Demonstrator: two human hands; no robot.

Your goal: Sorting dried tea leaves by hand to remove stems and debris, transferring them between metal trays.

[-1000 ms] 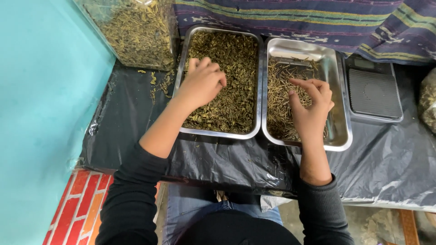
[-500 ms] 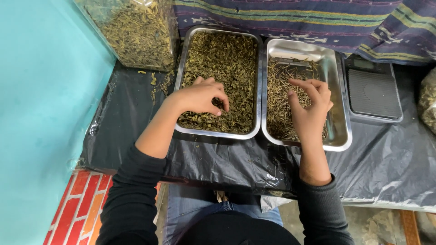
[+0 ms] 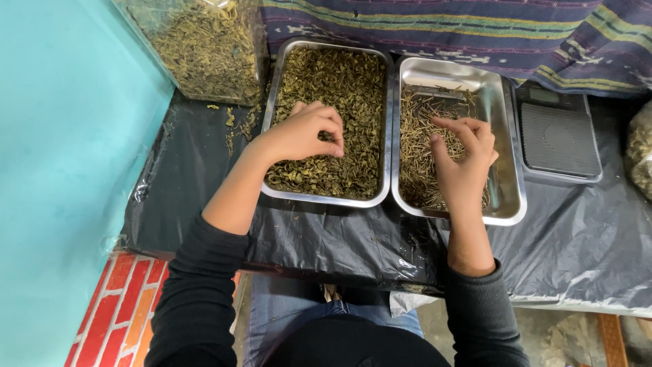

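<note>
From the head view, looking down: my left hand [image 3: 299, 136] sits over the left steel tray [image 3: 272, 109], fingers curled inward with the fingertips [image 3: 334, 151] drawn together in a pinch that dips into the dried green leaves [image 3: 346, 81]. Whether a bit of leaf or stem is caught between them I cannot tell; the pinch is too small to read. The leaves lie directly under and ahead of those fingertips, filling the tray from the near rim to the far one.

My right hand [image 3: 465, 160] hovers over the right steel tray [image 3: 506, 122], thumb and forefinger held apart and half curled, gripping nothing I can see. The pile of thin stems [image 3: 418, 136] lies just to the left of that hand and below it, most of the stems running lengthwise along the tray, away from me. The bare shiny metal is off to the right of those fingers.

Between the two hands run the touching rims of both trays, so the stem pile lies to the right of my left pinch, across those rims. Beyond the right hand's far side sits a dark scale [image 3: 560, 136].
</note>
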